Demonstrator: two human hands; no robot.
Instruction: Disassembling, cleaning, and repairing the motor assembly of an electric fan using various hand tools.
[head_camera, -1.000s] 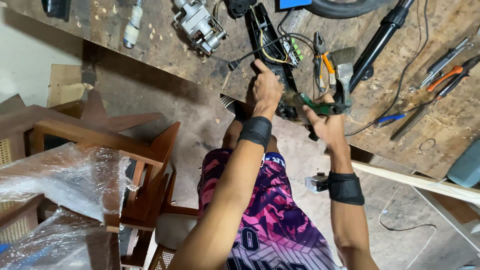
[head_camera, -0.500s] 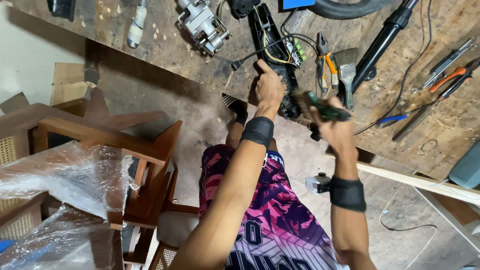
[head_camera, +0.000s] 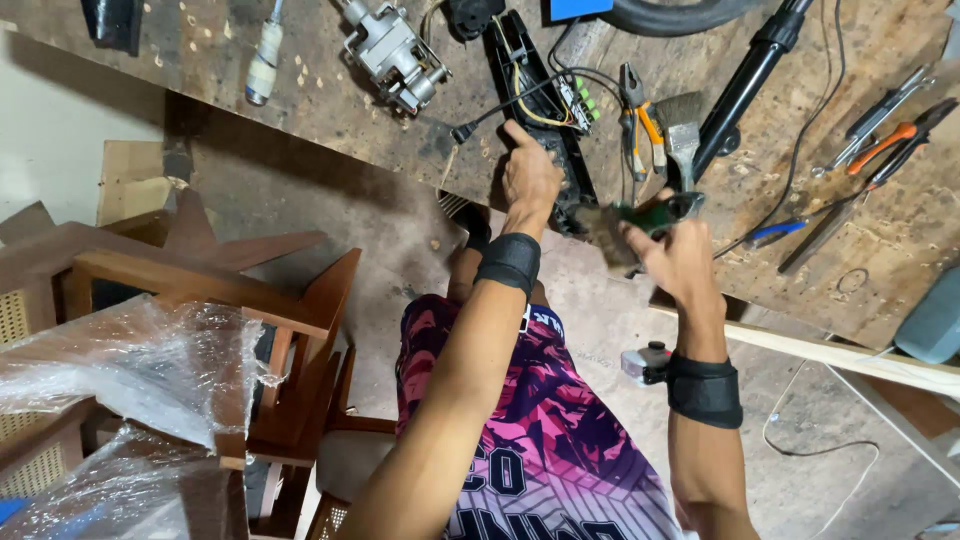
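Head view: both hands at the edge of a scarred wooden workbench (head_camera: 330, 120).

Left hand (head_camera: 530, 175) pressed down on the long black housing (head_camera: 545, 120) with its coloured wires, fingers bent over the near end, forefinger stretched along the casing; a grip or a mere press, cannot tell. Right hand (head_camera: 680, 260) clenched round the green handle of a paintbrush (head_camera: 640, 220), held just off the bench edge beside the housing, bristles blurred and pointing left toward the other hand. Black wristbands on both forearms. Second brush (head_camera: 682, 135) and orange-handled pliers (head_camera: 637, 110) lying just beyond the right hand, a black tube (head_camera: 745, 85) slanting beside them. Grey metal motor part (head_camera: 392, 55) farther left on the bench. Wooden chair (head_camera: 250, 310) and plastic-wrapped furniture (head_camera: 120, 370) down at the left, well apart from the hands.
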